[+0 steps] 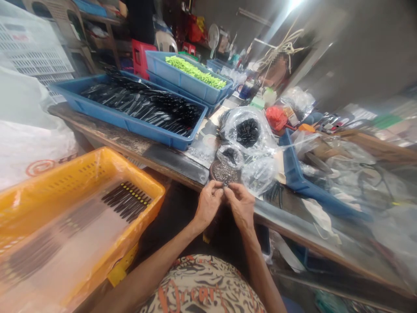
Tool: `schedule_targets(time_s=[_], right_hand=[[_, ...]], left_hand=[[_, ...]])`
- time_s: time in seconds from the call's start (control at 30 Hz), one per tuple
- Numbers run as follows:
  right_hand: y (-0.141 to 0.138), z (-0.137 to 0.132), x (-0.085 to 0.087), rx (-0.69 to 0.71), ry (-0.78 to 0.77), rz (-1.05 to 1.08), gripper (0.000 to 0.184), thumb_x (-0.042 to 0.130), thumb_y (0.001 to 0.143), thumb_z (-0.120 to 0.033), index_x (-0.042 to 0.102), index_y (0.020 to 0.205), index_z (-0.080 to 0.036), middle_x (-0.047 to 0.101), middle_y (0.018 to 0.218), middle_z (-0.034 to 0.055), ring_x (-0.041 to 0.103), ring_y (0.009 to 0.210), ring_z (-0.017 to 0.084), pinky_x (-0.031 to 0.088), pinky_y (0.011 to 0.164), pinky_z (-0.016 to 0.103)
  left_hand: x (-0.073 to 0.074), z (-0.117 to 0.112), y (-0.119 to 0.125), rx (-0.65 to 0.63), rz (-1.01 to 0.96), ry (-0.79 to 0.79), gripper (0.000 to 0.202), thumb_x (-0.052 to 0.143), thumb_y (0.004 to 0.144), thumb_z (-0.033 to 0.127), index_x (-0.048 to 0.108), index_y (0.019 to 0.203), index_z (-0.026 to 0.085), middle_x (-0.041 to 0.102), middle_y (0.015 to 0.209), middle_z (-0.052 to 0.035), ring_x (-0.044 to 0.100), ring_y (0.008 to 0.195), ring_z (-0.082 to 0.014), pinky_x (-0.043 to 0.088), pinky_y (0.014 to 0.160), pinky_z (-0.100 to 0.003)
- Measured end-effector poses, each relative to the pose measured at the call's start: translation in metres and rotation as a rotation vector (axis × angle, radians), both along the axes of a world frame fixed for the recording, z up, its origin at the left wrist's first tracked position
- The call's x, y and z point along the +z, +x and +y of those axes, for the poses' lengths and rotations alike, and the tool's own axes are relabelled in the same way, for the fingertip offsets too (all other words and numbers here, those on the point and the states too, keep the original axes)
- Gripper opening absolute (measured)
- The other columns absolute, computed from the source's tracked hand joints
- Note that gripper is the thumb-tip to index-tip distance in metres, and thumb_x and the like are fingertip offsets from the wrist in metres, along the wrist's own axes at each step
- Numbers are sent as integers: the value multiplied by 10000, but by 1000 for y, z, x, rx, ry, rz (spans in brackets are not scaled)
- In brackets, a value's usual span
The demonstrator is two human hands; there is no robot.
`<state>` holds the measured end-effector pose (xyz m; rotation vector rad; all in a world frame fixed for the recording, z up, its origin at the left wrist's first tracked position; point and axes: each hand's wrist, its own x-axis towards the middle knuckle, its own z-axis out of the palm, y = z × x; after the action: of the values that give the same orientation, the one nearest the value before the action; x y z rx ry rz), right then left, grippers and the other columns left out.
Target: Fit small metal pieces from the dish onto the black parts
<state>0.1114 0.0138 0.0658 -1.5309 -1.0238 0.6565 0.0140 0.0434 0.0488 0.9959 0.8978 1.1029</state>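
Left hand (208, 205) and right hand (240, 205): both grips closed, fingertips (219, 184) meeting on one small dark piece (224, 184), detail unclear. One dish (224, 173) of metal bits just beyond; three clear bags (248, 132) beside it; one yellow crate (81, 204) left.

A cluttered small workshop; a worn wooden workbench (130, 150) holds long blue plastic trays (130, 126) of black parts (140, 104); a yellow plastic crate (130, 174) sits near left.

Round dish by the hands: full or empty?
The round dish is full: small grey metal pieces cover it up to the rim, just beyond the hands.
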Motion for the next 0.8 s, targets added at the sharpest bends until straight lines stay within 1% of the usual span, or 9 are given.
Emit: schedule_targets(time_s=[0.1, 0.2, 0.5, 0.6, 0.8], right_hand=[[0, 0, 0, -3, 6, -6, 239, 677, 697, -371, 633, 819, -171, 683, 707, 16, 631, 602, 158, 535, 561, 285], [0, 0, 0, 6, 10, 2, 228, 674, 703, -369, 631, 819, -177, 682, 700, 13, 633, 597, 159, 532, 556, 287], [0, 1, -2, -17, -4, -4, 252, 672, 703, -386, 619, 826, -173, 660, 659, 3, 605, 554, 142, 499, 503, 261], [1, 1, -3, -17, -6, 32, 259, 680, 698, -385, 612, 825, -170, 648, 641, -8, 591, 537, 133, 483, 494, 252], [3, 3, -7, -17, 9, 98, 281, 703, 686, -382, 600, 820, -158, 610, 603, -27, 534, 487, 103, 440, 457, 228]], left_hand=[[1, -1, -1, -66, -28, -18, 145, 562, 745, 239, 567, 866, 159, 473, 501, 67, 391, 396, -49, 314, 388, -145], [2, -1, -1, -103, -53, -45, 173, 548, 762, 269, 536, 897, 162, 439, 485, 82, 352, 372, -44, 275, 357, -139], [5, 0, -1, -131, -98, -85, 170, 540, 756, 264, 509, 888, 162, 423, 468, 92, 333, 363, -39, 247, 336, -130], [4, 1, -1, -140, -114, -71, 156, 537, 750, 252, 507, 871, 160, 417, 460, 93, 323, 357, -38, 233, 326, -131], [2, 4, -2, -164, -143, -65, 172, 544, 742, 247, 509, 882, 154, 441, 476, 84, 349, 358, -41, 242, 316, -135]])
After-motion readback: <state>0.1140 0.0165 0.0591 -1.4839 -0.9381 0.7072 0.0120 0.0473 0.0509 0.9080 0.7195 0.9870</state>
